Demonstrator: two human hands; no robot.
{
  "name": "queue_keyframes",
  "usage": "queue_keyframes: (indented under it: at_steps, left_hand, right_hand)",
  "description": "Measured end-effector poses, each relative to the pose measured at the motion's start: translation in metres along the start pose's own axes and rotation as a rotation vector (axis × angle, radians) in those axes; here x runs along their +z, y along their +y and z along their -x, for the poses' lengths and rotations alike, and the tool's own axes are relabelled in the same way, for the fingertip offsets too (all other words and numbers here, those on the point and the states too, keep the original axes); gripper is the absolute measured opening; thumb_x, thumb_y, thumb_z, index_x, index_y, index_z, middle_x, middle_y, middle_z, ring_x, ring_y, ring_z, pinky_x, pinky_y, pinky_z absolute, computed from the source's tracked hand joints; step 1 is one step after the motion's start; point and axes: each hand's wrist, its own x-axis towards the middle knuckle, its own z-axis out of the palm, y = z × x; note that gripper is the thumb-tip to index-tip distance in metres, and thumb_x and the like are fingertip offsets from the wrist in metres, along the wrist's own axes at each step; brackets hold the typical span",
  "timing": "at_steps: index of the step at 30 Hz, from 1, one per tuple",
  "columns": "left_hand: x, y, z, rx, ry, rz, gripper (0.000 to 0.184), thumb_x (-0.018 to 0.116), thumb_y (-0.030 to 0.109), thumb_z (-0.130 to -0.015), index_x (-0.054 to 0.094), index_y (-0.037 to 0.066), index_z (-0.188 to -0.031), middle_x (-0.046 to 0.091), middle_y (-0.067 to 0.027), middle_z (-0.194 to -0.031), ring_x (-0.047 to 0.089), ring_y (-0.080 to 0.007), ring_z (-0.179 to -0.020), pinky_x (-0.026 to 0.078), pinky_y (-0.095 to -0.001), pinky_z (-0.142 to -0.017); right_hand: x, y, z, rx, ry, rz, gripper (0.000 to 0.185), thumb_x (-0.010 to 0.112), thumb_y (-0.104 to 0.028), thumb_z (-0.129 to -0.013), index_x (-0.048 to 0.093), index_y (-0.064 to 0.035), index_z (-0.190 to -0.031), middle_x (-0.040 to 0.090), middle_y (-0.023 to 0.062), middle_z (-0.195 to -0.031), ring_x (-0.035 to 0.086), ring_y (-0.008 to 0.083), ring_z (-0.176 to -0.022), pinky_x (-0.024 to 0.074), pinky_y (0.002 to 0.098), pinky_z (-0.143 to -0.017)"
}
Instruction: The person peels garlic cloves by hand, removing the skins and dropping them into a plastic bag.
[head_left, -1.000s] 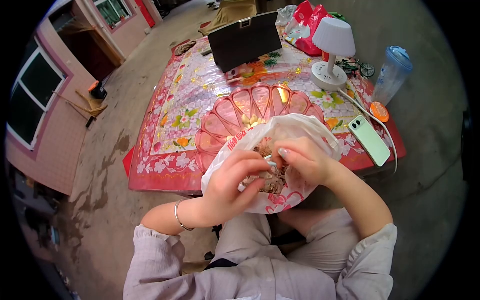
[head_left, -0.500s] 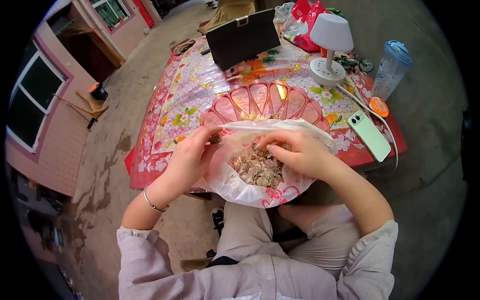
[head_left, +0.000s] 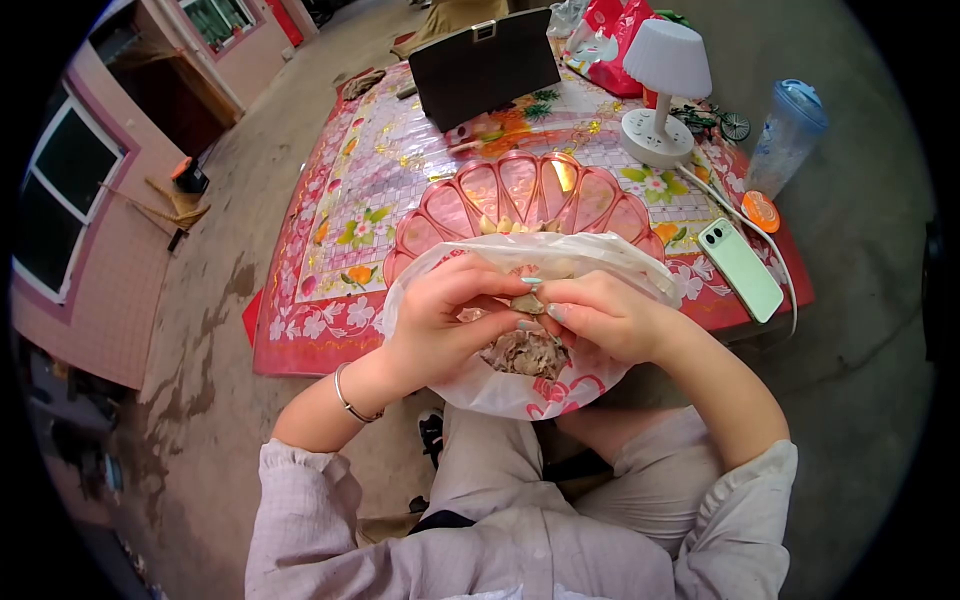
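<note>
Between my fingertips, above an open plastic bag, is a small garlic clove (head_left: 528, 302), pale with skin on it. My left hand (head_left: 450, 315) pinches it from the left, thumb and fingers closed. My right hand (head_left: 605, 315) is closed on it from the other side. Below them the white bag (head_left: 460, 392) with red print holds a heap of dry garlic skins (head_left: 527, 357), partly hidden by my hands. Just behind the bag, several peeled cloves (head_left: 505, 226) lie in a pink scalloped tray (head_left: 515, 185), whose near part the bag covers.
On the flowered tablecloth (head_left: 330, 240) stand a dark tablet case (head_left: 485, 70), a white lamp (head_left: 662, 95) with a cable, and a lidded tumbler (head_left: 785, 140). A pale green phone (head_left: 740, 270) lies near the right edge. Red bags (head_left: 610, 55) are at the back.
My left hand has moved right from the bag's left rim to meet my right hand over the skins. Both hands now pinch the clove together.
</note>
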Motion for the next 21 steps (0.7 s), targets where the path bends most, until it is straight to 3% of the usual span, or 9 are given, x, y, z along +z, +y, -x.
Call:
queue_keyframes:
  at_steps: [6,13,21]
  left_hand:
    - [-0.001,-0.002,-0.002,0.104,-0.048,-0.073,0.03,0.07,-0.006,-0.061,0.061,-0.003,-0.09,0.058,-0.0085,-0.08,0.057,-0.0136,-0.07,0.047,-0.0221,-0.057]
    - [0.001,-0.001,-0.002,0.154,-0.047,-0.131,0.026,0.07,-0.005,-0.06,0.064,-0.001,-0.085,0.059,-0.0075,-0.074,0.057,-0.0149,-0.067,0.044,-0.0241,-0.054]
    - [0.0,-0.004,-0.003,0.191,-0.057,-0.367,0.021,0.068,-0.003,-0.06,0.064,0.001,-0.081,0.06,-0.009,-0.076,0.059,-0.0171,-0.065,0.047,-0.0255,-0.054]
  right_hand:
    - [-0.001,0.002,0.001,0.012,-0.049,0.014,0.023,0.042,-0.021,-0.081,0.044,-0.0009,-0.07,0.05,0.0155,-0.065,0.05,0.0305,-0.062,0.0386,0.0375,-0.058]
    - [0.001,-0.001,-0.001,0.031,-0.077,0.161,0.023,0.042,-0.021,-0.08,0.045,-0.0005,-0.071,0.051,0.0172,-0.065,0.05,0.0334,-0.063,0.0388,0.0398,-0.059]
    - [0.012,0.004,-0.002,0.121,0.036,0.446,0.022,0.046,-0.02,-0.077,0.047,0.0009,-0.071,0.053,0.0214,-0.064,0.052,0.0376,-0.064,0.0405,0.0443,-0.06]
